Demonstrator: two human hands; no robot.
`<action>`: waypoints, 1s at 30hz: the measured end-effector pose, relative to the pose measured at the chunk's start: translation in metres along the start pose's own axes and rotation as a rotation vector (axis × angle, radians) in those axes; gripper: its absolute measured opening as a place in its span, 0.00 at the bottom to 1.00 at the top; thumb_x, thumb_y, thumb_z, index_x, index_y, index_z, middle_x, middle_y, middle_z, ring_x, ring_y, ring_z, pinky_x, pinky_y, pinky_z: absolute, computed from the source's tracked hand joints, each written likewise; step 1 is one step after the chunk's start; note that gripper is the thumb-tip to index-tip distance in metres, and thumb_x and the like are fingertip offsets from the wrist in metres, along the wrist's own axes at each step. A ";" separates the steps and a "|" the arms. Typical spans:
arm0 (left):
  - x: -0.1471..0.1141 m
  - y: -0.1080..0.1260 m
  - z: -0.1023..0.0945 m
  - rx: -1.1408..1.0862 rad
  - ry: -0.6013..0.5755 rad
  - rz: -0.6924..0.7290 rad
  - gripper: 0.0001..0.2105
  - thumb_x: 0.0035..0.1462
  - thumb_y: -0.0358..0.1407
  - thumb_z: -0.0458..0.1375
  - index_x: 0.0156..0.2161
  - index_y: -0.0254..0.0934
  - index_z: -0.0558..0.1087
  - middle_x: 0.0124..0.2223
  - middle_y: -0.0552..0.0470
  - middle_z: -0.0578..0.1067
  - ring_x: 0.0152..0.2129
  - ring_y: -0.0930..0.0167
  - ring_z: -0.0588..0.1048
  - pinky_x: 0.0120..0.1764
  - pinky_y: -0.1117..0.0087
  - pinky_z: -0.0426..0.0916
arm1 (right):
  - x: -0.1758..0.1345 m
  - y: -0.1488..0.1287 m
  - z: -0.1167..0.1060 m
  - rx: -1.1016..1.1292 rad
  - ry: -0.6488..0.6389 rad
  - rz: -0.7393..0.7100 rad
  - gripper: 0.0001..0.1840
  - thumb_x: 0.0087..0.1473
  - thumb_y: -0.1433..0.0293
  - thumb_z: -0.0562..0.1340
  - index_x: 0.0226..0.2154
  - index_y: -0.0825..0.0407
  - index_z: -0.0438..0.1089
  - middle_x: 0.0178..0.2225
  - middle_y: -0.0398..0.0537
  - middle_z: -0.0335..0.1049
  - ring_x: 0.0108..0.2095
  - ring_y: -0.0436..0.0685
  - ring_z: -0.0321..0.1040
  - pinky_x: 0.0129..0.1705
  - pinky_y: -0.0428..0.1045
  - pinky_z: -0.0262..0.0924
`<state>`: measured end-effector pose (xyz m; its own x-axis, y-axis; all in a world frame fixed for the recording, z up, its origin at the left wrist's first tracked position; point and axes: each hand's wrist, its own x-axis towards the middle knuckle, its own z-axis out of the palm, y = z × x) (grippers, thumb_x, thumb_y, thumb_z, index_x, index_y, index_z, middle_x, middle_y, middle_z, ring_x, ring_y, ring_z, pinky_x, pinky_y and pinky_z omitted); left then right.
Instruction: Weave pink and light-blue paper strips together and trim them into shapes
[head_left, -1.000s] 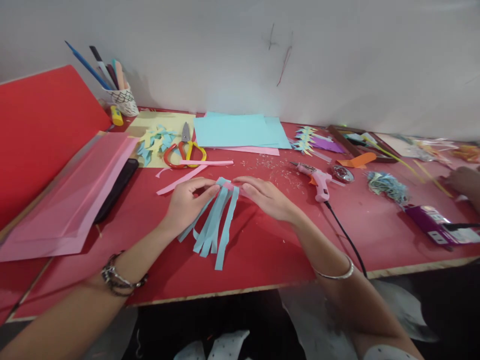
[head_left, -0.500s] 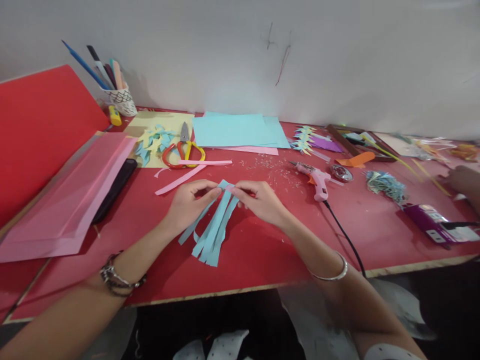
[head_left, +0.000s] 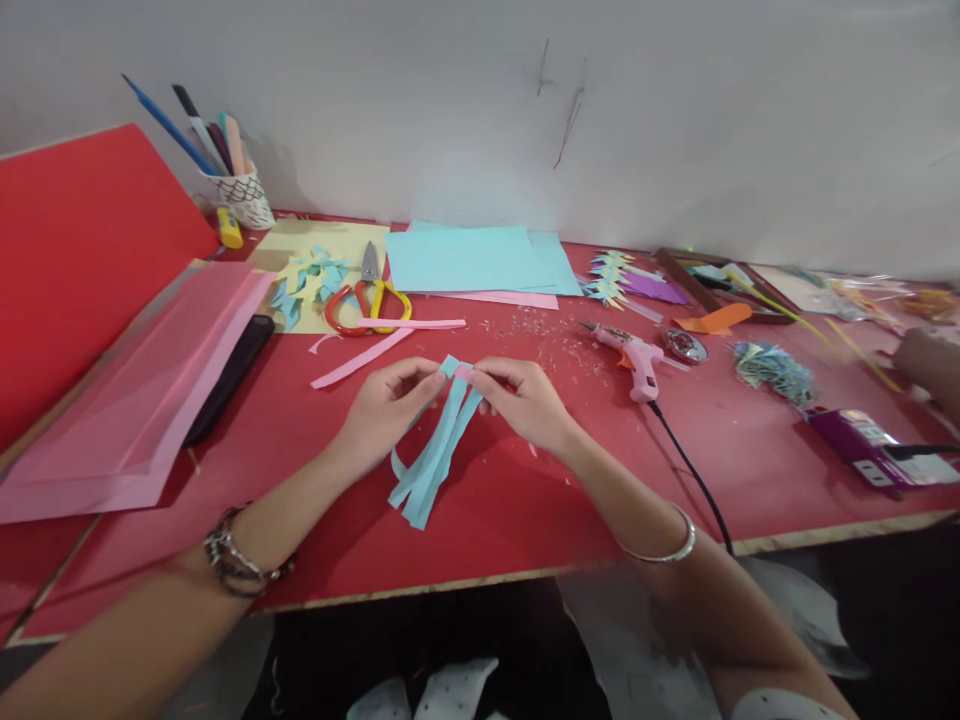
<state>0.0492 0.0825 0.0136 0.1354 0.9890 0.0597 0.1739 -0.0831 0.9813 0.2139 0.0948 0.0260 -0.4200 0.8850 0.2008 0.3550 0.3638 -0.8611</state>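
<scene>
Over the red tabletop [head_left: 517, 530], pinching blue strips [head_left: 433, 462] in left hand [head_left: 386, 408], pink band [head_left: 463, 371] in right hand [head_left: 526, 408]; best pressed flat, evenly.

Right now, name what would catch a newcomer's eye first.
Probably the light-blue paper strips, pinched by the left hand and right hand over the red table. Then the pink glue gun, right of the hands, and the scissors beyond the left hand.

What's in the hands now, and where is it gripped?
Both left hand and right hand pinch the blue paper fringe at its top end, beside the pink piece.
</scene>
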 end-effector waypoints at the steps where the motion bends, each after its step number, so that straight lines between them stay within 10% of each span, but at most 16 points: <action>1: 0.000 0.000 0.000 -0.014 -0.018 -0.002 0.10 0.48 0.42 0.54 0.32 0.37 0.71 0.29 0.54 0.73 0.28 0.72 0.70 0.32 0.74 0.65 | 0.000 0.000 0.000 -0.019 -0.012 -0.008 0.14 0.53 0.65 0.52 0.20 0.54 0.62 0.17 0.38 0.57 0.20 0.45 0.55 0.25 0.42 0.50; 14: -0.001 -0.002 -0.002 0.108 -0.029 0.173 0.07 0.49 0.40 0.55 0.31 0.38 0.68 0.27 0.56 0.69 0.23 0.75 0.67 0.28 0.75 0.64 | -0.001 -0.002 -0.001 -0.142 -0.130 -0.113 0.14 0.55 0.67 0.52 0.21 0.55 0.62 0.18 0.38 0.57 0.21 0.44 0.54 0.26 0.40 0.49; 30: 0.003 -0.001 -0.003 0.121 -0.182 -0.018 0.12 0.48 0.43 0.54 0.31 0.35 0.70 0.31 0.53 0.75 0.30 0.70 0.72 0.34 0.71 0.66 | -0.002 -0.001 0.001 -0.144 -0.007 -0.055 0.16 0.54 0.66 0.51 0.19 0.54 0.59 0.16 0.38 0.57 0.19 0.44 0.54 0.25 0.41 0.49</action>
<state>0.0467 0.0859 0.0134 0.3028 0.9531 -0.0025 0.2921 -0.0903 0.9521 0.2137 0.0929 0.0259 -0.4476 0.8608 0.2421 0.4475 0.4500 -0.7728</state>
